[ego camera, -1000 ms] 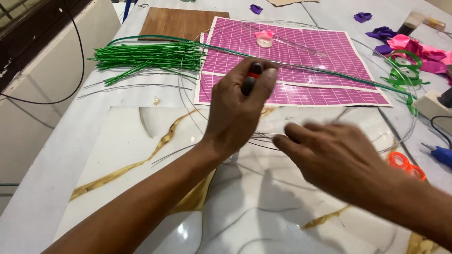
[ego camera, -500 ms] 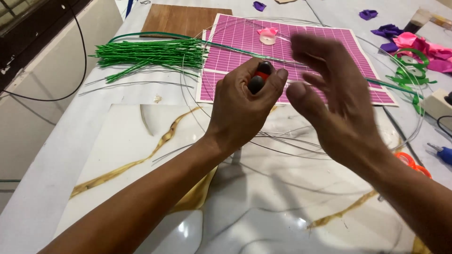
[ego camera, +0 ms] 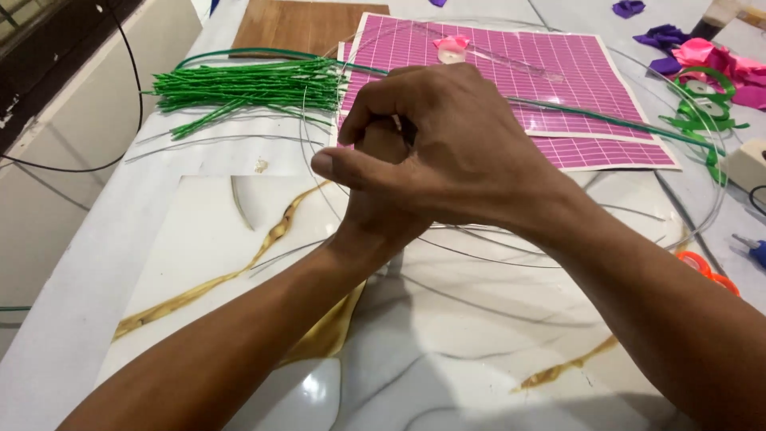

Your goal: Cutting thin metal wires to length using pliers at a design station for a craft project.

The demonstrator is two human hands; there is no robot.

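white marble-patterned tabletop with gold veins fills my view, with a pink gridded cutting mat at the far side and a bundle of green wrapped stems to its left. thin bare wire loops in wide coils across the surface.

what has changed: half a second ago my right hand was lifted and spread open beside the left, and the red-and-black tool handle stood out of the left fist. now my right hand has come down over the left hand, fingers curled and thumb stretched out to the left, covering it almost wholly. the handle is hidden under it, so i cannot tell whether the left fist has it, or what the right fingers have hold of.

to me both hands seem to bear on one spot of wire, above the mat's near edge. orange-handled scissors lie at the right, untouched.
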